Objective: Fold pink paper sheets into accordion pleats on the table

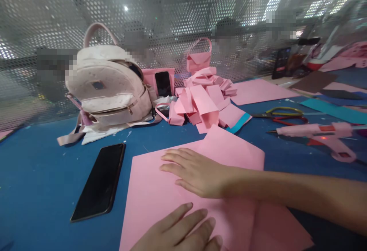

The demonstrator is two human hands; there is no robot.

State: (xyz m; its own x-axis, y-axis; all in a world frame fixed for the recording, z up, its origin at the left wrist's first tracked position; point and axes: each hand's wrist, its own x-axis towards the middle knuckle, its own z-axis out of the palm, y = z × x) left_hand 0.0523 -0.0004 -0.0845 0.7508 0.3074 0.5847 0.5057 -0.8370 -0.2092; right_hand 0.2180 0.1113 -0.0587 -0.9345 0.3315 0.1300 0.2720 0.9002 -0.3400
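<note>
Bearing a blurred badge (97,85), backpack (114,79) stands beyond paper (150,182).

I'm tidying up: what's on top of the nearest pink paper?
The right hand lies on the paper; the left hand is over it, contact unclear. What's directly beneath them is hidden.

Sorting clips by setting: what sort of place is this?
Probably a craft workshop: a pink hot glue gun, scissors and a heap of folded pink paper pieces lie on the blue table.
</note>
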